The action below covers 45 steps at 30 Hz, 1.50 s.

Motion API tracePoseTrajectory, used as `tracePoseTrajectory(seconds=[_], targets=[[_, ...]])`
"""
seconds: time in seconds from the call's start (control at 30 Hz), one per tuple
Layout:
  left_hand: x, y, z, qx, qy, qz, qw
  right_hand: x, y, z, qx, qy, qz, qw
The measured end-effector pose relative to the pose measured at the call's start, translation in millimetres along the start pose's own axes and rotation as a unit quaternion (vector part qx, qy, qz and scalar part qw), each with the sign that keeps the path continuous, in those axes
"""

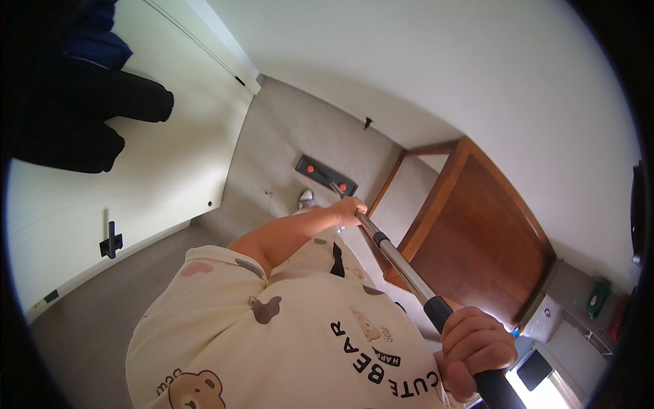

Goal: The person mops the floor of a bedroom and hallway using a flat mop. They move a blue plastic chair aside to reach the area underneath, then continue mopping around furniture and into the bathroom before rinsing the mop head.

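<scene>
Both of my hands are closed around the telescoping metal pole (409,271) of a flat mop. My left hand (350,210) grips the slim lower section, with my forearm stretched across my front. My right hand (477,347) holds the black handle near the pole's upper end, at the lower right. The pole slopes down and away to a dark rectangular mop head (326,175) with two orange knobs, lying on the grey floor (291,122). One of my feet, in a light shoe (306,198), stands close behind the mop head.
A brown wooden piece of furniture (475,230) with an open frame stands right of the pole. On the left is a pale door (168,168) with a black lever handle (111,240); dark clothing (92,112) hangs before it. A black doorstop (367,123) sits by the white wall (409,61).
</scene>
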<state>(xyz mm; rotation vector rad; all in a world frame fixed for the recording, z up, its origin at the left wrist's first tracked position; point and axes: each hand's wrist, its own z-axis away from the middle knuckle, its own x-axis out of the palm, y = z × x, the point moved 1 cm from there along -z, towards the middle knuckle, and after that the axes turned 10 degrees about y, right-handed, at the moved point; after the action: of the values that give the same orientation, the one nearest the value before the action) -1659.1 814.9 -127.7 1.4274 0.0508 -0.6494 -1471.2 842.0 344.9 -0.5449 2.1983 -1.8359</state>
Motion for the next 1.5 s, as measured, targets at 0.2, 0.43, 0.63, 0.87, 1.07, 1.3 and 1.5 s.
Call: tracePoseTrajectory(seconds=[0.2, 0.43, 0.63, 0.87, 1.07, 1.3, 1.5], targets=[[-87, 12, -45, 0.005, 0.068, -0.044, 0.997, 26, 17, -8, -0.117, 0.112, -0.009, 0.987], [-175, -85, -80, -0.074, 0.31, 0.068, 0.946, 101, 111, -69, -0.065, 0.124, 0.01, 0.99], [-190, -86, -17, -0.025, 0.286, -0.014, 0.958, 160, 81, -96, -0.024, -0.054, 0.047, 0.997], [-223, -89, 12, -0.032, 0.21, 0.008, 0.977, 194, 50, -134, -0.091, -0.016, -0.063, 0.994], [-286, -94, -38, -0.078, 0.152, -0.033, 0.985, 209, 63, -132, -0.078, 0.071, 0.018, 0.994], [-337, -159, -75, -0.001, 0.25, -0.036, 0.968, 220, 122, -190, -0.091, 0.011, -0.001, 0.996], [-343, -161, -79, -0.072, 0.381, -0.085, 0.918, 215, 138, -255, -0.094, -0.042, -0.03, 0.994]])
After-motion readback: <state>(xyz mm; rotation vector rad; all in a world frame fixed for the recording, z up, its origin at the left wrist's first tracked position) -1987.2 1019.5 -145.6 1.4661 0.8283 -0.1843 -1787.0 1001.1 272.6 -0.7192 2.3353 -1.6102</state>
